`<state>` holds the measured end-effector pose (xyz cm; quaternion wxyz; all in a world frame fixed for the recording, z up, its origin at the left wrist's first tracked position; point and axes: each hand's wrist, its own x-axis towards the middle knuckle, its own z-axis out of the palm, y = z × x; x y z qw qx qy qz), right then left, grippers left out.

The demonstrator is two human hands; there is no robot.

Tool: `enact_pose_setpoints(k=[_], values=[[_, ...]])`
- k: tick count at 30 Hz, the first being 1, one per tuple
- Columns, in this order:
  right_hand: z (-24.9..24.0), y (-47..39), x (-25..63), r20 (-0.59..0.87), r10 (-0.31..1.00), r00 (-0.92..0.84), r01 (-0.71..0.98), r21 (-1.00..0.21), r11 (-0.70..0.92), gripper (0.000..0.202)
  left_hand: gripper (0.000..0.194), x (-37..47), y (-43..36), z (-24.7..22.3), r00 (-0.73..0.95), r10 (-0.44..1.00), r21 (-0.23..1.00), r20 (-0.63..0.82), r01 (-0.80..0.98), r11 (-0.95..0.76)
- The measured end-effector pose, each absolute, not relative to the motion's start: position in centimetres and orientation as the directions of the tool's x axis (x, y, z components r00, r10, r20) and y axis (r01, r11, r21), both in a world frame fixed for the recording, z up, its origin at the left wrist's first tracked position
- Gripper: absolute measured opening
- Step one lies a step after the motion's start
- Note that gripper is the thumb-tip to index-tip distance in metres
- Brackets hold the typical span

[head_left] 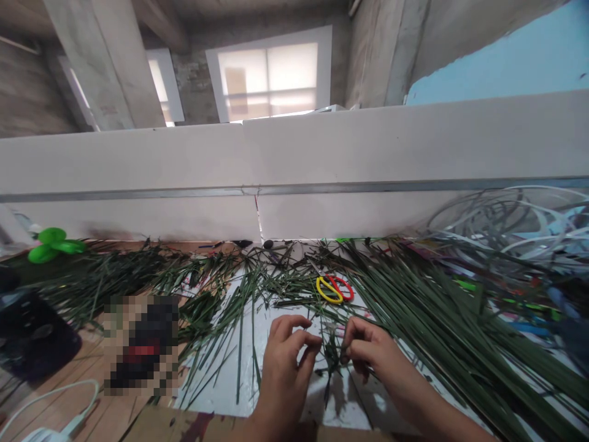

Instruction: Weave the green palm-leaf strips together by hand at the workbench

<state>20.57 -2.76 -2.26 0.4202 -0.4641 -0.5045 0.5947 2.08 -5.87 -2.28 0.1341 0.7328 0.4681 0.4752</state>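
A small dark-green piece of knotted or woven leaf strips point(331, 354) is between my hands, low over the white work surface. Thumb and fingers of my right hand point(375, 353) pinch its right edge. My left hand point(288, 362) is just left of it, fingers curved with a gap between thumb and forefinger, and nothing visible in them. Beyond the hands lie scissors point(332, 290) with one yellow and one red handle loop, blades pointing away. Cut green leaf strips point(242, 331) are scattered left of my left hand. Long green leaves point(414, 313) lie in a thick bundle on the right.
A white partition point(322, 215) closes off the table's back. White coiled strips point(519, 227) heap at the far right. On the left are a green balloon-like object point(53, 245), a black container point(37, 331), a pixelated dark item point(145, 344) and a white cable point(87, 393).
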Motion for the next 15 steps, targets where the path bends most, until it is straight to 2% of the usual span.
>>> enact_pose_setpoints(k=[8,15], values=[[-2.4,-2.4,20.6,-0.109,0.982,-0.152,-0.037,-0.993,-0.115,0.004,0.01,2.2,-5.7,-3.0,0.052,0.9,0.795,0.432,0.448,-0.408],[-1.6,-3.3,20.6,-0.021,0.997,-0.079,-0.099,-0.995,-0.029,0.005,0.011,2.1,-5.8,-3.1,0.051,0.92,0.828,0.388,0.419,-0.372]])
